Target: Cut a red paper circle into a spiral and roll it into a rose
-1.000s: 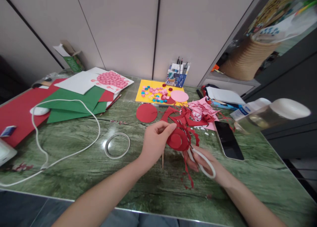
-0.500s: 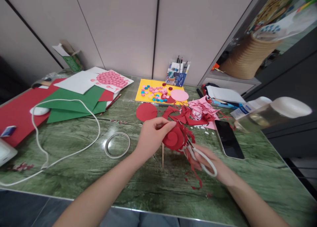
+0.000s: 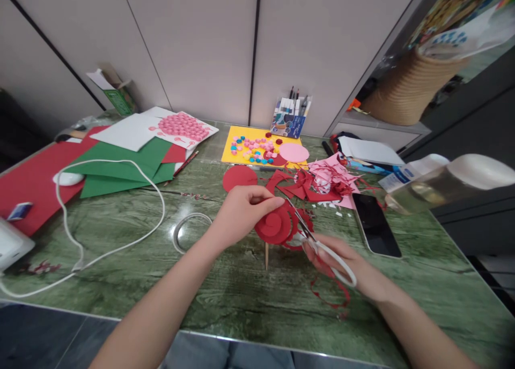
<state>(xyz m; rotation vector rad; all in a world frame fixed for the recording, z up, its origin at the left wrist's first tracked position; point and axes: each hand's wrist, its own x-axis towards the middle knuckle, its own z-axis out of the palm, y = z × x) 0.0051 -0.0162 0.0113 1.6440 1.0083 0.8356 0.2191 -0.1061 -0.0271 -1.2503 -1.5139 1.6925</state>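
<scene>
Between the thumb and fingers of my left hand [image 3: 241, 213] is a red paper disc cut into a spiral [image 3: 274, 225], held at its upper left edge. White-handled scissors [image 3: 336, 262] are in my right hand [image 3: 341, 253], their blades pointing up and left beside the spiral's right edge. A wavy red paper strip [image 3: 330, 299] dangles below my right hand. Under the spiral, the tip of a wooden stick [image 3: 266, 256] shows; the rest of it is hidden. Just behind my left hand lies a plain red paper circle [image 3: 240, 178].
Red and pink paper scraps [image 3: 328, 177] lie behind the scissors, near a phone [image 3: 376, 224] and a bottle [image 3: 446, 184]. A yellow sheet [image 3: 230, 152] bears small coloured balls. At left are a white cable [image 3: 163, 197], a tape ring [image 3: 177, 232] and green paper [image 3: 120, 184].
The red spiral and my left hand have shifted slightly left, away from the scissors. The dangling strip has swung to the right, and the camera view has moved a little.
</scene>
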